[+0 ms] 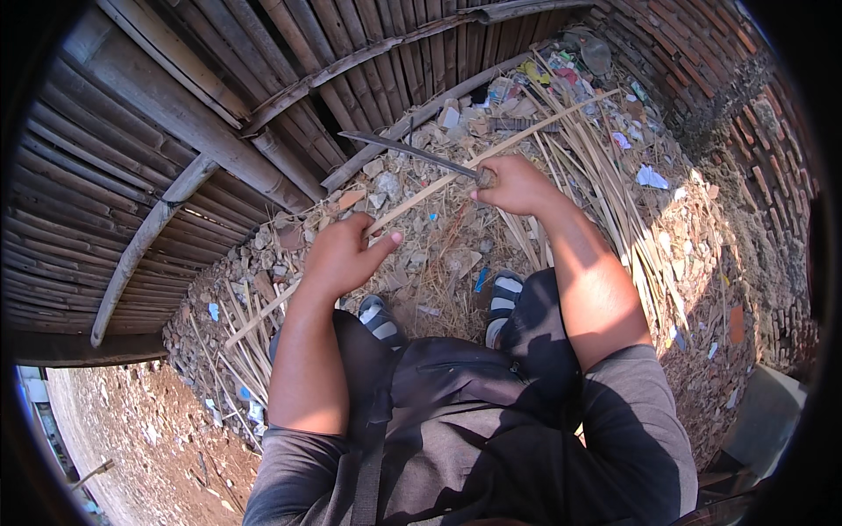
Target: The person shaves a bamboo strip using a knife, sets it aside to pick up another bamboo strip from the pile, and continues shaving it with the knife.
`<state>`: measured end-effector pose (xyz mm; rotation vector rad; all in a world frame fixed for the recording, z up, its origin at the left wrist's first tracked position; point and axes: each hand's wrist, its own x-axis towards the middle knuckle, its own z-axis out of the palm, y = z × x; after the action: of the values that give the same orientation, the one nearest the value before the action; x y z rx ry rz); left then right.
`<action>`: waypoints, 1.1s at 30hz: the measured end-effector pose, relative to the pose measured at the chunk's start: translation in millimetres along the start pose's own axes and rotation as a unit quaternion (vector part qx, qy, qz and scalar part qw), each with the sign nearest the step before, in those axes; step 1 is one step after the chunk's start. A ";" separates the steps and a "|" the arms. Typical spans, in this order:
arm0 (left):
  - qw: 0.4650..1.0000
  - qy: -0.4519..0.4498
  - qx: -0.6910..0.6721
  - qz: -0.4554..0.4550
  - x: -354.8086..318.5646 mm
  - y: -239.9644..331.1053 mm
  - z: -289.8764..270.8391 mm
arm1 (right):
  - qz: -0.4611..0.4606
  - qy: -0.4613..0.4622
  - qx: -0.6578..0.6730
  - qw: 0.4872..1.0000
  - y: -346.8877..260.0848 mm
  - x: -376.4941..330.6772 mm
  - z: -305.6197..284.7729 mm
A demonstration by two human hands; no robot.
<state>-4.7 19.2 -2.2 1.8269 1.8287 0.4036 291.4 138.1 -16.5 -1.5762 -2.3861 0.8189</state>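
Note:
My left hand is closed around a long, pale bamboo strip, thumb out to the side. The strip runs on a slant from the lower left, through that hand, to the upper right. In my right hand is the handle of a long-bladed knife, its dark blade pointing to the upper left. The blade passes above the strip on the far side of my left hand. Near the handle the knife and strip lie close together; whether they touch I cannot tell.
Split bamboo strips lie in a pile at the right, with more strips at the lower left. Rubble and litter cover the ground around my sandalled feet. A bamboo wall stands left, a brick wall right.

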 end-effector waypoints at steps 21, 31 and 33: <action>0.999 0.041 -0.032 0.005 4.6 3.0 7.1 | -0.004 0.064 -0.018 0.998 -6.5 -2.9 10.1; 0.996 0.058 -0.065 -0.002 0.1 -12.8 -4.4 | 0.106 0.158 0.119 0.974 44.6 -1.0 -17.8; 0.996 0.059 -0.069 -0.002 -1.5 -7.2 -4.2 | 0.111 0.161 0.124 0.973 40.7 -4.0 -17.3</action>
<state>-13.1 18.1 -2.5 1.7381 1.8333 0.6325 332.9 152.5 -22.9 -1.7365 -1.8335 0.7910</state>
